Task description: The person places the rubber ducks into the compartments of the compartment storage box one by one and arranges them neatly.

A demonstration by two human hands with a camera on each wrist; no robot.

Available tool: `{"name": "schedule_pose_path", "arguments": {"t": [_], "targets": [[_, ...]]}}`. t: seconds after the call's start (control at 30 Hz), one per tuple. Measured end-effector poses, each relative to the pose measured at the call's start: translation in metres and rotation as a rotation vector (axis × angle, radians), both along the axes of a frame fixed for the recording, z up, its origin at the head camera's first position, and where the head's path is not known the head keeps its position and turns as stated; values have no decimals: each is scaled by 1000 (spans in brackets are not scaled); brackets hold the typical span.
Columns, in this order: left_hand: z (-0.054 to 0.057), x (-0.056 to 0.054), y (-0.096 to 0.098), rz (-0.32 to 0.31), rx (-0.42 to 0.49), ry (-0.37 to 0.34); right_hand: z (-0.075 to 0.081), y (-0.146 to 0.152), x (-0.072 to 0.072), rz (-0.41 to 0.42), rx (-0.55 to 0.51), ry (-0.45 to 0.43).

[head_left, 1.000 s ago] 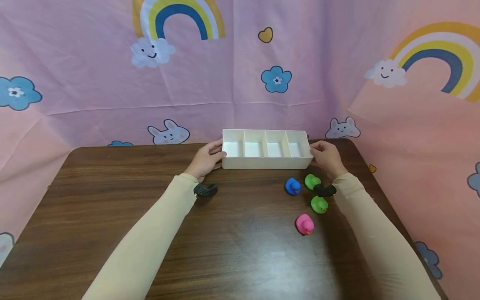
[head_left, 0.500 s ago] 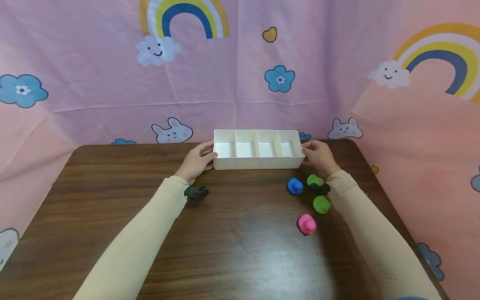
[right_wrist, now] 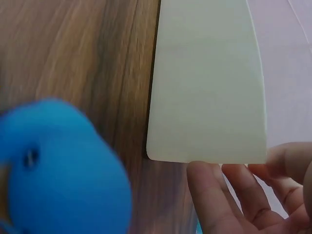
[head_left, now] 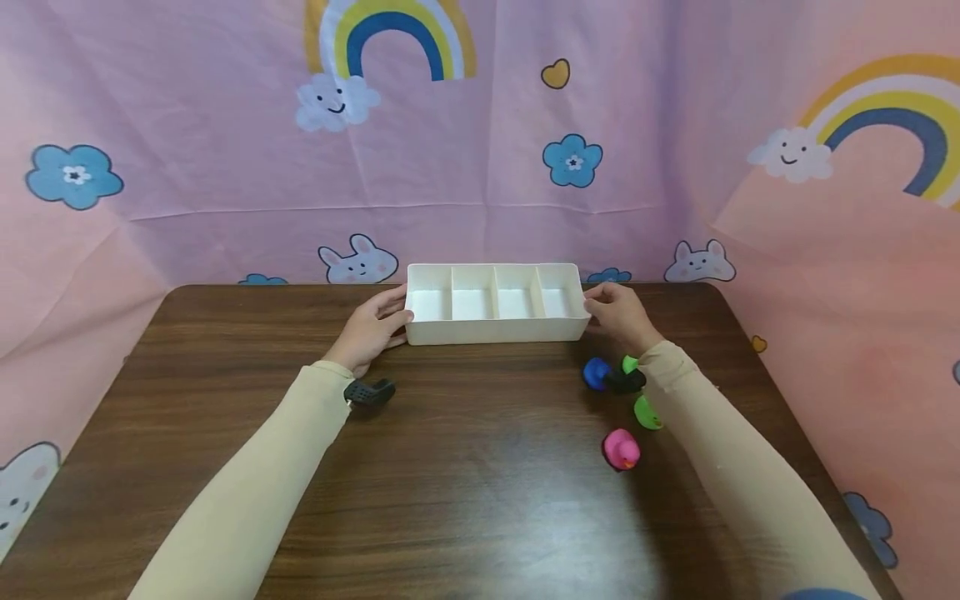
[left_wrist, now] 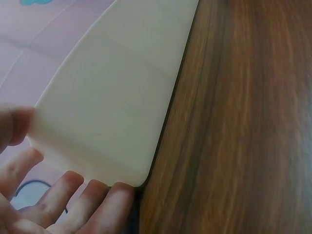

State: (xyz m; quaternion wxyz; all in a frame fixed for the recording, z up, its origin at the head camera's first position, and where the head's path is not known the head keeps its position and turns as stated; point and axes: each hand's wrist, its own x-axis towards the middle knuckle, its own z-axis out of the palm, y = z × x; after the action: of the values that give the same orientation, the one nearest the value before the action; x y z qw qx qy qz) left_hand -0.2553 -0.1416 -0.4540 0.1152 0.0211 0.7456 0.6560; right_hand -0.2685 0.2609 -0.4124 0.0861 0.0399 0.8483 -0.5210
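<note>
A white box with a row of open compartments (head_left: 495,332) stands near the table's back edge, its compartments bare inside. My left hand (head_left: 370,332) holds its left end, thumb at the rim and fingertips against the end wall in the left wrist view. At the opposite end my right hand (head_left: 624,318) grips likewise, fingertips (right_wrist: 202,171) on the wall. Below my right wrist lie a blue rubber duck (head_left: 596,372), a green duck (head_left: 629,364) partly hidden by the wrist camera, another green duck (head_left: 647,412) partly behind the sleeve, and a pink duck (head_left: 621,450).
The brown wooden table (head_left: 450,500) extends toward me and to the left. Behind it hangs a pink and purple cloth (head_left: 435,167) with rainbows and rabbits. Black cameras sit on both wrists, the right one (head_left: 626,382) close over the blue duck.
Both hands have slid the white box to the left along the back of the table. The ducks stay in place, while the right wrist now covers more of the green ones.
</note>
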Motion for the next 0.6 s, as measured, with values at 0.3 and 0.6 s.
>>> {"name": "schedule_pose_path", "arguments": {"t": [0.3,0.6], "targets": [[-1,20,-31,5,-25,18,-1,-27,12,27,-50,-2],[-1,49,-57,10,-55,25,-1,-51,33,77,-51,15]]}}
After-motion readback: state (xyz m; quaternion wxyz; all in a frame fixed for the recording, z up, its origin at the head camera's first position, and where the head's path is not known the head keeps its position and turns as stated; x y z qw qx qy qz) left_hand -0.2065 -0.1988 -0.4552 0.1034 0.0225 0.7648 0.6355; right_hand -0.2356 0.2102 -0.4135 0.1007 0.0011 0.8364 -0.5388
